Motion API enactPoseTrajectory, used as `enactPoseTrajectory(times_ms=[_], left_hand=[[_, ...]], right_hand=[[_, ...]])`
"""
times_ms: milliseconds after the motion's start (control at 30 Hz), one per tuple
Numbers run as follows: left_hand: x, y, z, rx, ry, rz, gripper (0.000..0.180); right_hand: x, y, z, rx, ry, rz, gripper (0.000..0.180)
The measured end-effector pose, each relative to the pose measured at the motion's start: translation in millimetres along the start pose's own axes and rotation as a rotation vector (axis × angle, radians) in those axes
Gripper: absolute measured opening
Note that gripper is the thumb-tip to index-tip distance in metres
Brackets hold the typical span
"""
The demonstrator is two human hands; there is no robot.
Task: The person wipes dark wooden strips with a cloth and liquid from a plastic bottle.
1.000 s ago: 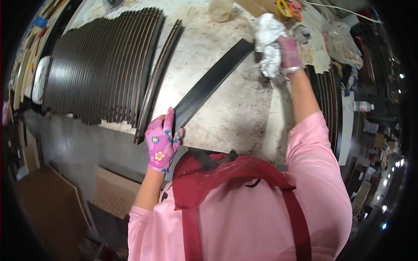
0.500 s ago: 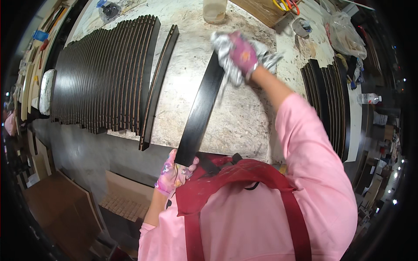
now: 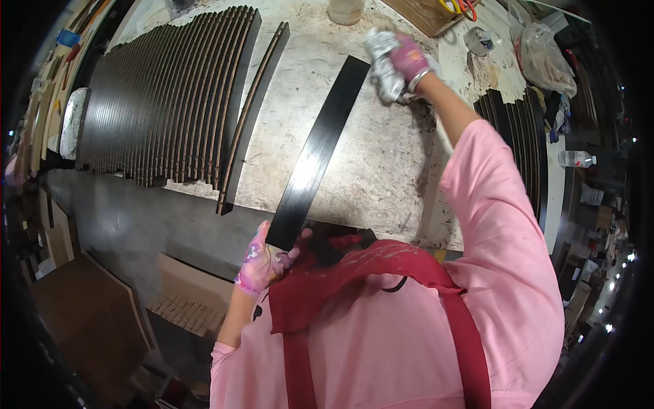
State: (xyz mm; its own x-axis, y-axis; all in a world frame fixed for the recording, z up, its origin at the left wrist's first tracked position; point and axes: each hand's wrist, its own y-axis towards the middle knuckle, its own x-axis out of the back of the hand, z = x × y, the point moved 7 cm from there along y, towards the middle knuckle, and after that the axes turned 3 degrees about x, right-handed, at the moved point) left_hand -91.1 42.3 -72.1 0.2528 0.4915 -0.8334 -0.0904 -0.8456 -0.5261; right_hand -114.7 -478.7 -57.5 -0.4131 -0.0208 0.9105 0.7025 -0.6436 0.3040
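Note:
A flat black board [image 3: 317,153] slants across the worktable [image 3: 381,163], its near end past the table's front edge. My left hand [image 3: 264,262], in a pink patterned glove, grips that near end from below, thumb and fingers on either side. Off the board's far end, to its right, my gloved right hand [image 3: 411,58] clutches a crumpled grey-white rag [image 3: 387,68]. The rag is apart from the board, over the table. A single dark strip [image 3: 253,112] lies left of the board, beside a long row of similar strips [image 3: 170,102] standing on edge.
More dark strips [image 3: 518,143] stand at the table's right side. At the back are a clear plastic container [image 3: 345,10], a small cup [image 3: 478,42], a box with scissors [image 3: 415,13] and a plastic bag [image 3: 547,58]. Cardboard boxes [image 3: 92,313] stand on the floor at lower left.
My right hand has moved the rag off the board's far end, to the right and away from me. My left hand still grips the near end. The whole view has shifted slightly.

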Motion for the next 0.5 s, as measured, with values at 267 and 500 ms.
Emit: enactPoseTrajectory(times_ms=[267,500], left_hand=[[20.2,5.4,6.8,-0.041,-0.278,0.234,0.056],[26.1,7.0,-11.1,-0.071,-0.098,-0.08,0.051]], right_hand=[[6.5,-127.5,173.6,0.392,0.482,0.222,0.047],[31.5,-219.5,303.9,0.899,0.577,0.176,0.05]])
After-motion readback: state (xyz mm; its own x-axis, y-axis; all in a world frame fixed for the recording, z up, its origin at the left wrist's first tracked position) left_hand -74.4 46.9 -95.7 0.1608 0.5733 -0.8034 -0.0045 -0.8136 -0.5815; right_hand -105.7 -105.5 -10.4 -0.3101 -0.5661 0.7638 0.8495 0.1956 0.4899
